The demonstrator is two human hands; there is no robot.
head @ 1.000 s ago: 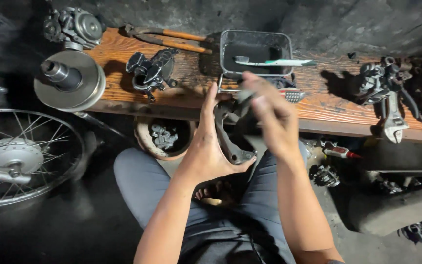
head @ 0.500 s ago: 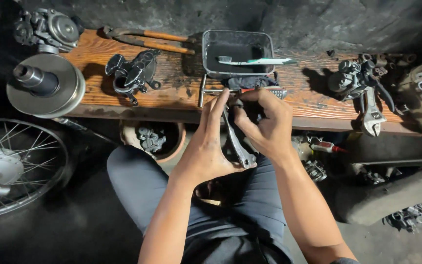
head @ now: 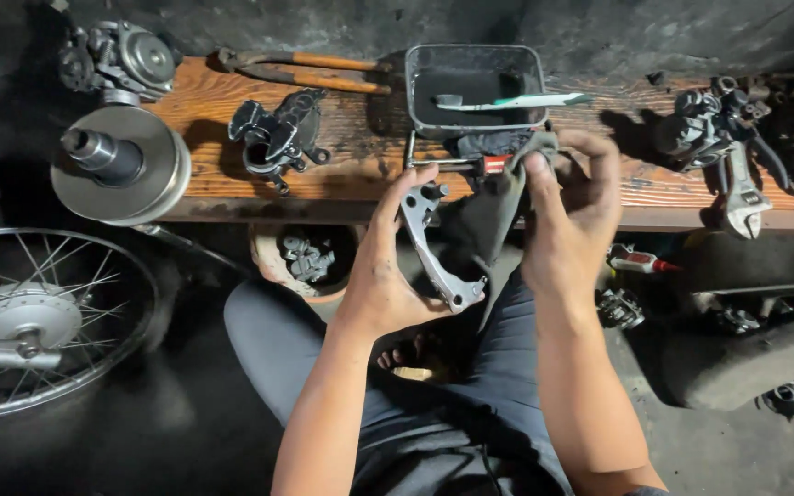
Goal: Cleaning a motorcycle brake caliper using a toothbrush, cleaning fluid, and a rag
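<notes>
Grey cast metal fills the middle of my view: a curved bracket (head: 436, 246) sits in my left hand (head: 380, 276), above my lap and just short of the wooden worktop (head: 232, 138). My left grip is closed on it, palm along one side and thumb up near the top end. Its long axis runs from the upper end by my thumb down and to the right, toward the lower lug with its bolt hole near my knee; the hollow of the curve faces right, toward my other hand.

My right hand (head: 567, 216) is pinched shut on a dark grey rag (head: 484, 207), which hangs against the bracket's inner face.

Risks, as I judge them: my left hold is shallow and the metal looks greasy, so a firm wipe could twist the bracket out of my palm and drop it onto my leg or the dark floor, among the small parts lying there. The loose cloth could also snag on the stud at the upper end.

Just beyond my hands a red-handled screwdriver (head: 470, 165) lies at the worktop's edge, and a careless elbow could knock it off. Behind it stands a dark rectangular tray (head: 420, 92) with a toothbrush (head: 512, 101) across it. Further left lie a black caliper body (head: 277, 138) and pliers (head: 300, 69); a wrench (head: 744, 197) rests far right.
</notes>
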